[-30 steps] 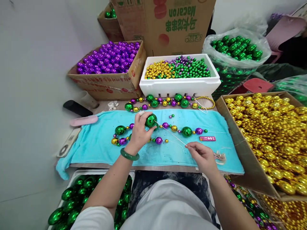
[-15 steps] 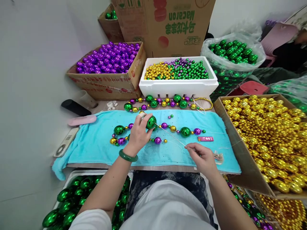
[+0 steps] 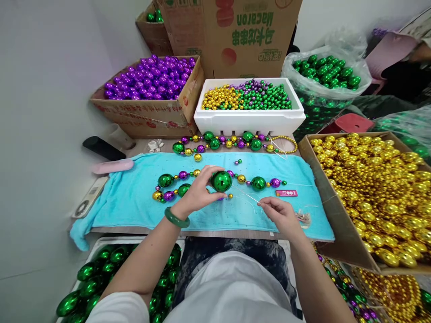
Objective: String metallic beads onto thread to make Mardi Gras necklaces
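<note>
My left hand (image 3: pixel 199 190), a green bangle at its wrist, grips a large shiny green bead (image 3: pixel 222 181) between thumb and fingers above the turquoise towel (image 3: pixel 128 211). To its right, my right hand (image 3: pixel 278 214) pinches a thin, pale, needle-like rod (image 3: pixel 252 198) that points up and left toward the bead. Whether its tip touches the bead I cannot tell. Behind and beneath the left hand lies a looped strand of green, purple and gold beads (image 3: pixel 259 183), its thread trailing right. A loose gold bead (image 3: pixel 197 157) sits behind my left hand.
Beyond the towel lie a finished-looking bead strand (image 3: pixel 214 143), a white foam box (image 3: pixel 249 121) of small beads and a carton (image 3: pixel 134 117) of purple beads. A carton (image 3: pixel 340 215) of gold beads borders the right. A small pink packet (image 3: pixel 286 193) lies near my right hand.
My left hand and the green bead have shifted right and slightly nearer me, with the bead turned. The rod's visible line has changed little; the right hand has barely moved.
</note>
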A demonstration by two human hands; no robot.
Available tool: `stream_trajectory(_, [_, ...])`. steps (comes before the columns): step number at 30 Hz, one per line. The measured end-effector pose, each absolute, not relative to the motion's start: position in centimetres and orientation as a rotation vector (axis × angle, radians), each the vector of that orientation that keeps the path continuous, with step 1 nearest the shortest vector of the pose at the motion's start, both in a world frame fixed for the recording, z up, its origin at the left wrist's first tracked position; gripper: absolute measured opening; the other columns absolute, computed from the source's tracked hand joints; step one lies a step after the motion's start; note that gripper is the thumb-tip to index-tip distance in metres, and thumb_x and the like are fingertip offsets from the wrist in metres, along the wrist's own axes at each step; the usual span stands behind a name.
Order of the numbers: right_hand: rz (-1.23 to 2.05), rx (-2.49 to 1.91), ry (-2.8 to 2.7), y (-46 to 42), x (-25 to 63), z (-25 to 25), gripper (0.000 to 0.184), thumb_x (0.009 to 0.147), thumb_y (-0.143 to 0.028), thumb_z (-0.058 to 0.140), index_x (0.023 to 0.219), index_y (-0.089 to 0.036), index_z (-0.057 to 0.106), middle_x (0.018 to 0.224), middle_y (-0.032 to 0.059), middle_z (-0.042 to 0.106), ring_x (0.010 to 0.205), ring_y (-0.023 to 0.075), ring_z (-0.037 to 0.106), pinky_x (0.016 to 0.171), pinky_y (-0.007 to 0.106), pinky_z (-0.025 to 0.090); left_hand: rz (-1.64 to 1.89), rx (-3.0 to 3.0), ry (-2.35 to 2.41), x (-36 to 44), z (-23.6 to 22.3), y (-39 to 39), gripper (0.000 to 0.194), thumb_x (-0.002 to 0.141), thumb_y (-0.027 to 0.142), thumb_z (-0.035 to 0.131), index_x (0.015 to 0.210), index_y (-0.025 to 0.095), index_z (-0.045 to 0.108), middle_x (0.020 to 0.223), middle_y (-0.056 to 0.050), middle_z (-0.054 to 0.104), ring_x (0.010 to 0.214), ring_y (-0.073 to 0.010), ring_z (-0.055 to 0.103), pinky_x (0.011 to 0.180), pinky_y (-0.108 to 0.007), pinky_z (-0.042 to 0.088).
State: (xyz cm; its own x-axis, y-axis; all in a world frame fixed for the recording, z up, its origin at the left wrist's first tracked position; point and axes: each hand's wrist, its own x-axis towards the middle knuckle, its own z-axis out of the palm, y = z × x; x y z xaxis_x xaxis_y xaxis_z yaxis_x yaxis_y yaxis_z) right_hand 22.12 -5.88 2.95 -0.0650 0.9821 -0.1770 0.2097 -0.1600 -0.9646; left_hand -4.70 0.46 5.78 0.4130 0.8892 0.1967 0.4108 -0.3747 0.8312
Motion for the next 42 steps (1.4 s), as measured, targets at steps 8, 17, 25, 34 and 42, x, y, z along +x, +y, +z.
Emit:
stream_trajectory(8, [1.395,-1.417,-1.258,-5.5,22.3,2.4,0.038,0.071,-0.052,0.067,0.077,-0.015,0.067,0.051,-0.0033,0.042,0.047,0.0084,0.034,0.044,0.023,0.025,1.06,1.117,0.79,-3.0,4.3,0.4,0.068,0.06,0.026,0.089,0.117,0.025,0.052,0.106,-0.003,0.058,0.088,-0.016,0.061,0.072,-0.025,0.054])
stream_trajectory(17, [1.482,-1.346,-1.133,-4.9,22.0,0.1,0.04,0.069,-0.055,0.071,0.076,-0.016,0.066,0.049,-0.0042,0.044,0.045,0.0083,0.037,0.044,0.022,0.028,1.135,1.014,0.821,-1.2,4.8,-0.1,0.067,0.059,0.022,0.088,0.114,0.026,0.052,0.108,-0.002,0.055,0.085,-0.0142,0.06,0.07,-0.025,0.054])
stream_trajectory(25, [1.546,-1.306,-1.096,-4.2,22.1,-0.8,0.037,0.072,-0.052,0.07,0.078,-0.016,0.066,0.048,-0.0044,0.046,0.044,0.0075,0.037,0.042,0.021,0.026,1.144,0.891,0.832,-0.1,4.8,0.4,0.063,0.06,0.029,0.088,0.112,0.026,0.052,0.102,-0.001,0.057,0.091,-0.0167,0.06,0.073,-0.026,0.052])
stream_trajectory(34, [1.493,-1.316,-1.107,-3.0,22.9,-1.6,0.034,0.071,-0.05,0.071,0.076,-0.017,0.066,0.05,-0.004,0.048,0.045,0.0081,0.039,0.044,0.023,0.03,1.095,0.972,0.819,0.2,4.5,1.4,0.066,0.061,0.027,0.088,0.117,0.026,0.052,0.108,-0.003,0.056,0.089,-0.0161,0.06,0.073,-0.026,0.053])
stream_trajectory(42, [1.543,-1.291,-1.077,-2.6,23.0,-2.0,0.034,0.071,-0.05,0.071,0.077,-0.017,0.066,0.05,-0.0039,0.047,0.044,0.0079,0.038,0.042,0.022,0.026,1.091,0.964,0.778,0.6,4.5,1.5,0.066,0.065,0.028,0.086,0.12,0.028,0.05,0.109,-0.003,0.056,0.088,-0.0164,0.061,0.069,-0.025,0.055])
